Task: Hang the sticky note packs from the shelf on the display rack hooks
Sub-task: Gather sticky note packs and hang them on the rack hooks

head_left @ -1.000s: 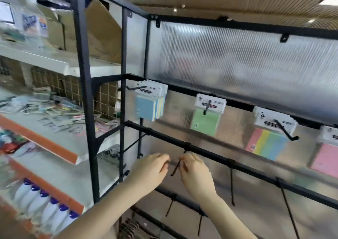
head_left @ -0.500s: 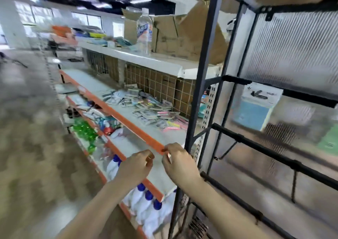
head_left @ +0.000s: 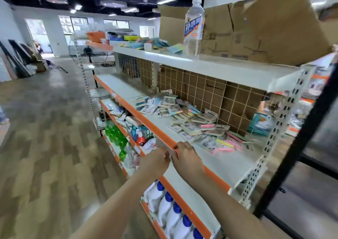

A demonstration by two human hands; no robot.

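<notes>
Head view: sticky note packs point(head_left: 193, 123) lay heaped on the middle shelf point(head_left: 228, 162), against the wire grid. Probably light, flat, slippery in film; best pinched at the card header. Left hand point(head_left: 155, 161) and right hand point(head_left: 186, 156) hovered at the shelf's orange edge, fingers curled, fingertips near each other, apparently holding nothing.

Two hands point(head_left: 172, 160) — one water bottle point(head_left: 193, 26)

Bare front strip of white orange-edged shelf point(head_left: 215, 163) gives open access; scattered sticky note packs point(head_left: 192, 121) behind, wire grid back panel point(head_left: 210, 90) blocks beyond.
</notes>
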